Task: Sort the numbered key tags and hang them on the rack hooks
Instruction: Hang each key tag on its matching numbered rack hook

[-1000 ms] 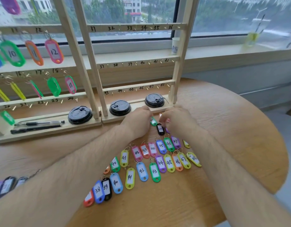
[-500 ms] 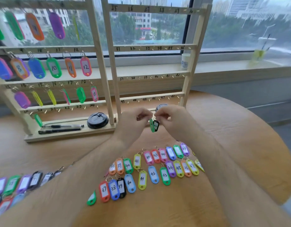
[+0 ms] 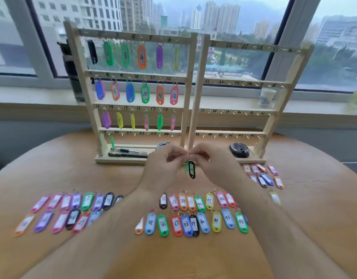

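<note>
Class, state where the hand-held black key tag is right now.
Head view, centre: the black key tag hangs pinched between the left hand and right hand, a green tag beside it, just in front of the rack base.

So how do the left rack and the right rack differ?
The left rack has coloured tags hanging from its upper three rails and one green tag from its lowest; the right rack shows only bare hooks. Readable numbers on the left rack reach 24; on the right rack they start at 31. Both are pale wood with four numbered rails.
</note>
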